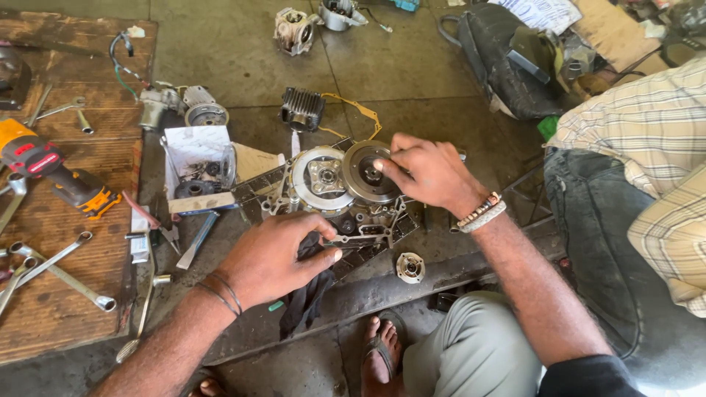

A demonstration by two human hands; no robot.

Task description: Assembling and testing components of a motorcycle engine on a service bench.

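Right hand (pixel 430 173) fingertips pinched on round clutch plate (pixel 368 171), covering its right rim. Left hand (pixel 273 257) curled, gripping dark rag (pixel 307 294) against engine case (pixel 346 213); case underside hidden. Two discs visible.

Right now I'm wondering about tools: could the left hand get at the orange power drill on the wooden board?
Probably yes. The left hand rests on a dark rag at the engine case, and the orange power drill lies in the open on the wooden board to its left, with only small tools between.

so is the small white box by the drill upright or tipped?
Tipped: the white box lies on its side, open mouth toward the camera, dark parts visible inside.
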